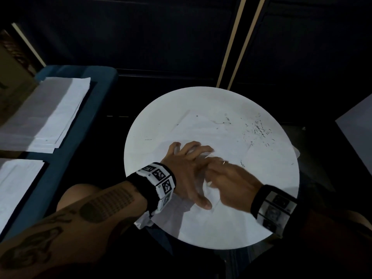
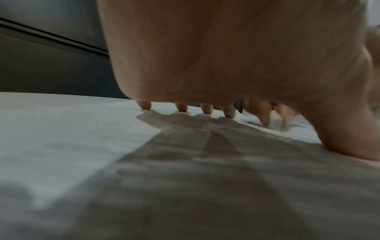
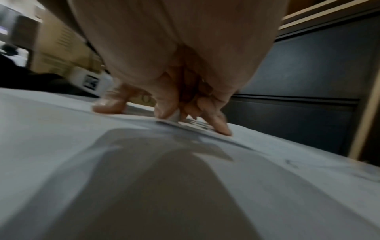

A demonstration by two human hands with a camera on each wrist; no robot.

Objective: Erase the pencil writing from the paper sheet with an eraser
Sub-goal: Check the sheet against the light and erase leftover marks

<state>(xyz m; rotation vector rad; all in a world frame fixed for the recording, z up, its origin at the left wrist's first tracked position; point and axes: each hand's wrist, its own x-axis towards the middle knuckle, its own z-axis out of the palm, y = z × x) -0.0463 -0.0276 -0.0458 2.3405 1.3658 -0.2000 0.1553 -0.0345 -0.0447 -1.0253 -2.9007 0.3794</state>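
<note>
The right hand pinches the eraser, its tip down on the sheet; the left hand, fingers spread flat, presses the sheet to the round bench just beside it, thumb nearest; dark crumbs lie far right; paper stacks sit well apart, left.

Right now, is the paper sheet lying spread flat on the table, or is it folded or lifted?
Spread flat on the round white table. The paper sheet lies open, pinned by the left hand's splayed fingers; slight wrinkles only.
</note>
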